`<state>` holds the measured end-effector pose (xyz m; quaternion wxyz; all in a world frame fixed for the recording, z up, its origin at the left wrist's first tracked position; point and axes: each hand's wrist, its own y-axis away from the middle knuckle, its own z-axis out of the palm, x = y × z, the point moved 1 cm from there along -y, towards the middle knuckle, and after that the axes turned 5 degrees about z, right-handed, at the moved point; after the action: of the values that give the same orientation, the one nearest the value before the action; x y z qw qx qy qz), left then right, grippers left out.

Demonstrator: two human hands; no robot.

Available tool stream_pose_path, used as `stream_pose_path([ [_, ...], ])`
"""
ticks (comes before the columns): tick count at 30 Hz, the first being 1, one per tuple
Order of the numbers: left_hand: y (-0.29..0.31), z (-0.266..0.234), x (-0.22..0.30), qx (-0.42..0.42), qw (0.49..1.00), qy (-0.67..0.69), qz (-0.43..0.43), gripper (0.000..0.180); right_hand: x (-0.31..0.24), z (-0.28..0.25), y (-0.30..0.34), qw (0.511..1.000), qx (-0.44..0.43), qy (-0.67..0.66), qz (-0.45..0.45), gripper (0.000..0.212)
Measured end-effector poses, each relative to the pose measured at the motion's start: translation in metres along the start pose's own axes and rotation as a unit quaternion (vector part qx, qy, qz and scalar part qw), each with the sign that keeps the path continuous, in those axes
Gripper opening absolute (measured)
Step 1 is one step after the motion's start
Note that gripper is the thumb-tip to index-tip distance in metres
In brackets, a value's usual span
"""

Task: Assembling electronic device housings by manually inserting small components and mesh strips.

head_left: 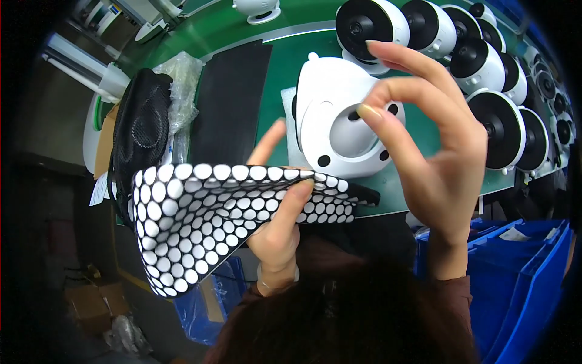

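The left hand [276, 212] pinches a black sheet of white round stickers [206, 218], holding it up near the person. The right hand [424, 139] is up with thumb and finger nearly touching, holding nothing I can see. Behind it, a white camera part [339, 127] lies on the green table [285, 67].
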<state>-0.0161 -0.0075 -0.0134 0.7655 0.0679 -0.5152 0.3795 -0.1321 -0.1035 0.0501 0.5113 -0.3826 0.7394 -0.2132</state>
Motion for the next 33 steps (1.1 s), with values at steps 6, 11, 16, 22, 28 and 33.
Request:
stream_pose_path([
  [6,-0.002,0.005,0.005,-0.018,0.999,-0.031,-0.022,0.029,0.000,0.014,-0.005,0.997,-0.047,-0.023,0.052,0.005],
  [11,-0.002,0.009,0.009,-0.032,0.999,0.007,-0.043,0.028,-0.003,0.017,-0.006,0.990,-0.037,-0.072,0.111,0.006],
  [16,-0.002,0.009,0.009,-0.038,0.999,0.013,-0.032,0.027,-0.003,0.015,-0.006,0.993,-0.040,-0.044,0.100,0.007],
  [22,-0.001,0.008,0.011,-0.027,0.999,0.009,-0.035,0.025,-0.004,0.017,-0.005,0.995,-0.033,-0.042,0.088,0.006],
  [28,-0.008,0.007,0.009,-0.024,1.000,-0.015,-0.012,0.021,0.006,0.005,-0.026,0.982,-0.115,-0.049,0.141,0.021],
  [33,-0.017,-0.001,0.013,-0.044,0.999,-0.023,-0.004,0.023,0.011,0.012,-0.071,0.877,-0.479,0.009,0.017,0.021],
])
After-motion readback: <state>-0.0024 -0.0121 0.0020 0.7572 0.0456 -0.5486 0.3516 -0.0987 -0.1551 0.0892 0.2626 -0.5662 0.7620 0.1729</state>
